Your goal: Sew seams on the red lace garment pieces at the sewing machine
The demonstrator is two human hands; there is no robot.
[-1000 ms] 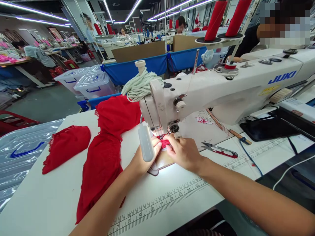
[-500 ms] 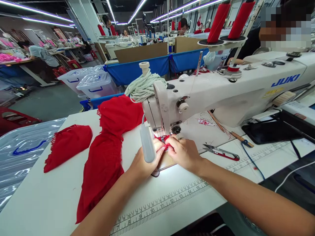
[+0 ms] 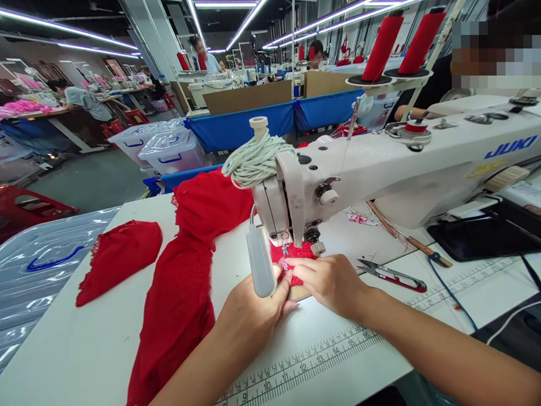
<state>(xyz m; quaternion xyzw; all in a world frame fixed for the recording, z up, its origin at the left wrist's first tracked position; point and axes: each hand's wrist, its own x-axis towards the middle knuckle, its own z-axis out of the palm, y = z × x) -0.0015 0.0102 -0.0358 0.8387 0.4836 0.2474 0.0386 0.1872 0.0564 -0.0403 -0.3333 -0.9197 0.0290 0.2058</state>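
Under the needle of a white sewing machine (image 3: 406,163) lies a piece of red lacy fabric (image 3: 305,251). My left hand (image 3: 253,307) pinches its near edge between thumb and fingers, partly hidden behind a grey lamp (image 3: 260,262). From the right, my right hand (image 3: 336,285) presses its fingertips together on the same fabric, close to the left thumb and just in front of the presser foot (image 3: 285,249). A small pale bit shows at the fingertips, too small to name.
Red fabric pieces (image 3: 180,299) and a smaller red piece (image 3: 122,254) lie on the white table (image 3: 101,349) at left. Thread snips (image 3: 395,276), a wooden-handled tool (image 3: 429,251) and a black phone-like slab (image 3: 482,237) lie right. Co-workers sit beyond.
Both hands have come nearer to me, away from the needle, and more red lacy fabric shows under the presser foot. The view has shifted slightly. The loose red pieces lie as before.
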